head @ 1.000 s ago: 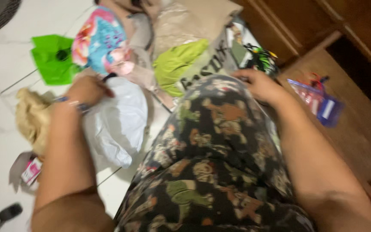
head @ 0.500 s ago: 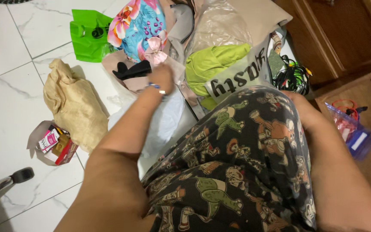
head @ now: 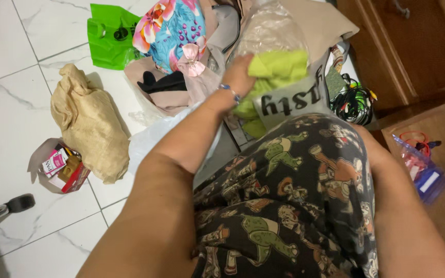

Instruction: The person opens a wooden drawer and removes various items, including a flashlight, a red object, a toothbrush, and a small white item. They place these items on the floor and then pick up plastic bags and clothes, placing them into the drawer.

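My left hand reaches forward over a heap of things on the floor and closes on a lime green cloth. The cloth lies under a clear plastic bag and above a grey bag with black lettering. A beaded bracelet sits on that wrist. My right hand is tucked behind my raised knee in dark cartoon-print trousers. Only its edge shows, so its grip is hidden.
A white plastic bag, tan cloth bundle, small open box of packets and green plastic bag lie on the white tiles. Floral blue fabric tops the heap. Tangled cables, a blue zip pouch and a wooden cabinet are at right.
My left hand left the white plastic bag, moved right across the heap and took hold of the lime green cloth. My right hand slid back behind the knee.
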